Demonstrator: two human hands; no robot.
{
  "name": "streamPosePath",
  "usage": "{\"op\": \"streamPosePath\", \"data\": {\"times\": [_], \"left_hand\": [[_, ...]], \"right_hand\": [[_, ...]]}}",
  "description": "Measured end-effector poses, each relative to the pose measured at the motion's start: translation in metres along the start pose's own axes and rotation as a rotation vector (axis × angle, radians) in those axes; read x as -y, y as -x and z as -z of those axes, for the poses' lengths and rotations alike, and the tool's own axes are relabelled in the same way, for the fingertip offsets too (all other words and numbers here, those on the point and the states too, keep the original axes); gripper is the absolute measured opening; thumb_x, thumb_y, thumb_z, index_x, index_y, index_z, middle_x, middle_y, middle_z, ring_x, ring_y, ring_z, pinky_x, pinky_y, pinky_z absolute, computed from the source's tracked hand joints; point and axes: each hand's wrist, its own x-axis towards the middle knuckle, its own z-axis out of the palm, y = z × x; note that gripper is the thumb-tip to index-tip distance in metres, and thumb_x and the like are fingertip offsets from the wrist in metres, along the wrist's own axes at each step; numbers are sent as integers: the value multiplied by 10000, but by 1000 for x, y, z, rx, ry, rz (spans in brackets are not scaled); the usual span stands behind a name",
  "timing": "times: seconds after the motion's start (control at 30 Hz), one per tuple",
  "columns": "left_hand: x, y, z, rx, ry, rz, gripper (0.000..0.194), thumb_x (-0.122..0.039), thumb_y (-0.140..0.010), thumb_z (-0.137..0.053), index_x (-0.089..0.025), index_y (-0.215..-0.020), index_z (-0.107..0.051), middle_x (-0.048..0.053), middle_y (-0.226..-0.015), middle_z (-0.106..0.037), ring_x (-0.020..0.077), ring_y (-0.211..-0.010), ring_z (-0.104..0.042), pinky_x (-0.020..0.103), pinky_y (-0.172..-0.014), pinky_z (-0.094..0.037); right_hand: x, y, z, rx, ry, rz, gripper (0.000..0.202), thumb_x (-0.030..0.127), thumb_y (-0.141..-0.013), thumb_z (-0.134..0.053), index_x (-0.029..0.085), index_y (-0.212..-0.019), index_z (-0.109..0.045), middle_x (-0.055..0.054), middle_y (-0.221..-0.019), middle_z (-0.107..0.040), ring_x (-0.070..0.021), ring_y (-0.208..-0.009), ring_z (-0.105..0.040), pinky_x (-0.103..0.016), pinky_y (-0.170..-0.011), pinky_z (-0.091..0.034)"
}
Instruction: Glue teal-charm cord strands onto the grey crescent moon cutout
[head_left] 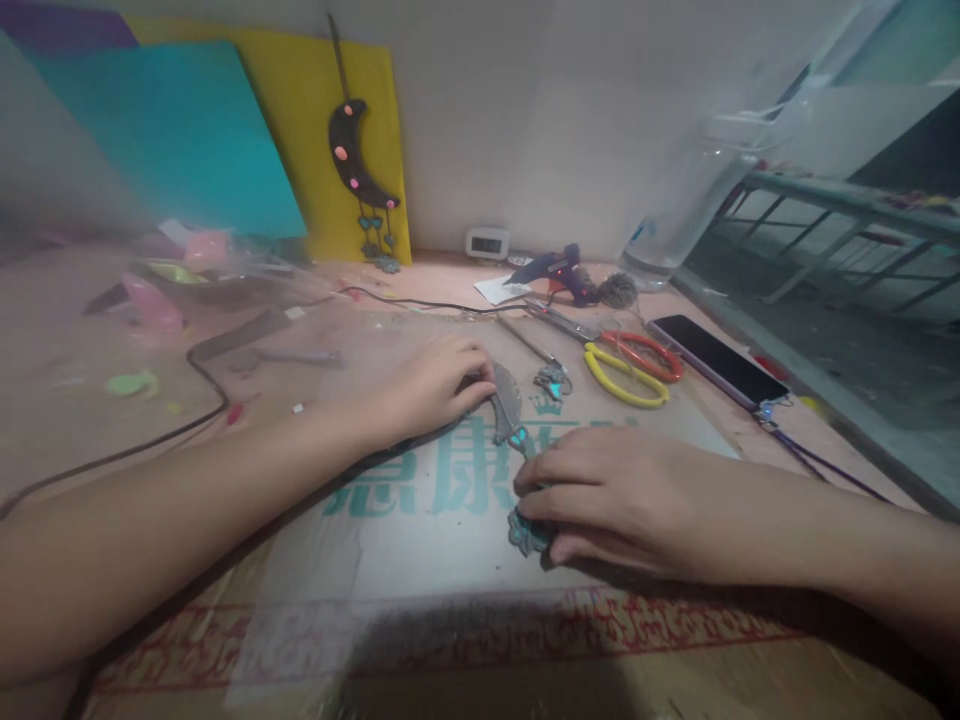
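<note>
Grey crescent (508, 398), with heart-like charms (519, 437) at its lower end, lies flat on the printed cardboard (405, 550), just right of the middle of the head view. The left hand (442, 385) has thumb and fingers drawn narrow on the crescent's upper left edge, probably to keep it from sliding. The right hand (600, 495) curls, low right of centre, over the strand beside a flower-shaped charm (525, 533); its fingertips are partly hidden, so I cannot tell whether it pinches or only presses. Spread between the hands, the hanging parts seem laid out straight to avoid tangling.

Right of centre, scissors (634, 365) with red and yellow handles lie near a small grey charm (553, 384), within easy reach. A glue gun (551, 268) rests at upper right of centre, and a phone (716, 360) lies farther right. At upper left, a dark crescent ornament (345, 155) rests against a yellow sheet (386, 120), perhaps for display.
</note>
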Motion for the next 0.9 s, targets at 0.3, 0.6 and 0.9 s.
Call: {"op": "streamPosePath", "data": {"times": [0.3, 0.6, 0.9], "left_hand": [[3, 0, -2, 2, 2, -1, 184, -332, -984, -546, -190, -917, -643, 81, -1038, -691, 255, -1037, -621, 414, -935, -482], [0, 0, 1, 10, -6, -5, 166, -316, -966, -545, -193, -896, -631, 84, -1027, -688, 259, -1028, -615, 416, -910, -483], [-1, 1, 1, 0, -12, -2, 169, -310, -972, -551, -183, -895, -632, 90, -1034, -686, 260, -1033, -616, 426, -932, -483]], "right_hand": [[-36, -3, -1, -131, 161, -140, 243, 226, -1020, -525, 174, -1065, -757, -94, -1017, -737, -205, -929, -669, -329, -824, -493], [-35, -3, 3, -188, 151, -258, 213, 302, -1011, -546, 171, -941, -699, -51, -844, -701, -180, -762, -616, -291, -669, -421], [2, -6, -12, 7, -6, -50, 355, 428, -998, -586, 123, -1141, -699, -110, -971, -671, -227, -906, -600, -336, -780, -468]]}}
